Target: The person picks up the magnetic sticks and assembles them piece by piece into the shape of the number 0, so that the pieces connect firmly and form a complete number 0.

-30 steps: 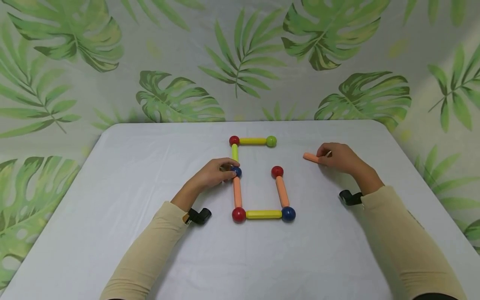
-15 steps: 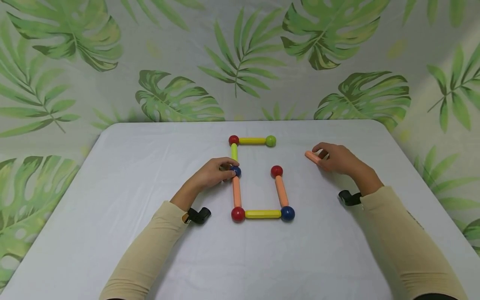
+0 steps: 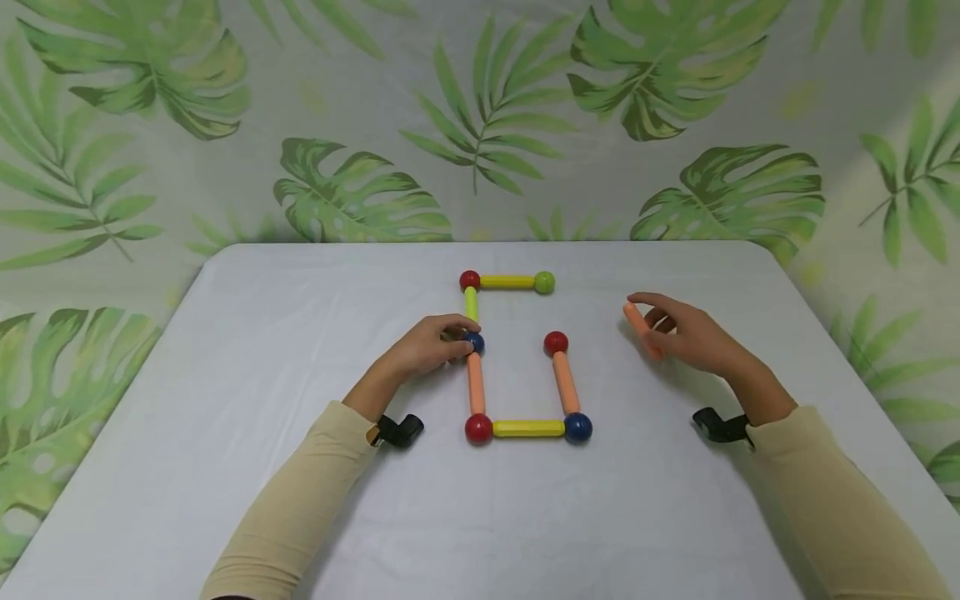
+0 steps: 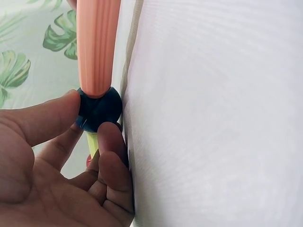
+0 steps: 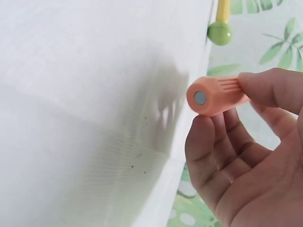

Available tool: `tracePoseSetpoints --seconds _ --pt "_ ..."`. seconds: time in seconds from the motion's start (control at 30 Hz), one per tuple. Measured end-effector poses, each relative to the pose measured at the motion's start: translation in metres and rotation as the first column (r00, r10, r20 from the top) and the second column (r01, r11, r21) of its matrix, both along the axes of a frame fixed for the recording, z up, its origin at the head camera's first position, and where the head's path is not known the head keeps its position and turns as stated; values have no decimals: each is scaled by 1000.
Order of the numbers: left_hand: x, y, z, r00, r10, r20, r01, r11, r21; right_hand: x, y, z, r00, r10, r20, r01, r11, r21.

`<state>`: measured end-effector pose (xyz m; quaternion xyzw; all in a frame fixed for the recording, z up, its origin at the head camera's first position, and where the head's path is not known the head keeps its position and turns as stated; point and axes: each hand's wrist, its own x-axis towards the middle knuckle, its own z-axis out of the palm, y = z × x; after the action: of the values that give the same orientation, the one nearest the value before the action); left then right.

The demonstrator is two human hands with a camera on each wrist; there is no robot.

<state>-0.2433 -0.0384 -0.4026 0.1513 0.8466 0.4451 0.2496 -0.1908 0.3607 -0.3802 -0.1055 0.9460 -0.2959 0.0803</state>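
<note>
My left hand (image 3: 420, 346) pinches a dark blue ball (image 4: 102, 109) between thumb and fingers. An orange magnetic rod (image 4: 97, 45) meets that ball on its near side, and a yellow-green rod (image 3: 471, 304) on its far side. Off to the right, my right hand (image 3: 701, 337) holds a loose orange magnetic rod (image 3: 636, 318) between thumb and fingertips. Its end, with a round silver magnet (image 5: 200, 98), faces the right wrist camera. This rod touches no ball.
A red ball (image 3: 478, 428), yellow rod (image 3: 528, 428), second blue ball (image 3: 578, 427), slanting orange rod (image 3: 566, 383) and another red ball (image 3: 556, 342) continue the figure. At the back, a third red ball (image 3: 469, 281) joins a yellow rod (image 3: 507, 282) and green ball (image 3: 544, 282).
My right hand has shifted a little right, and its orange rod has turned from nearly sideways to a steep slant. The left hand and the joined pieces stay in place.
</note>
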Motion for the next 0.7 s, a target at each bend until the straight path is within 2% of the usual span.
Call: tracePoseSetpoints --seconds 0.37,0.7 --pt "0 0 -2 1000 -3 -1 3 1000 -1 4 -5 -4 1000 11 -15 -12 999 -51" --pt "2 -1 1 1000 5 4 -5 1000 5 1 -8 -2 1000 9 20 -8 996 -88"
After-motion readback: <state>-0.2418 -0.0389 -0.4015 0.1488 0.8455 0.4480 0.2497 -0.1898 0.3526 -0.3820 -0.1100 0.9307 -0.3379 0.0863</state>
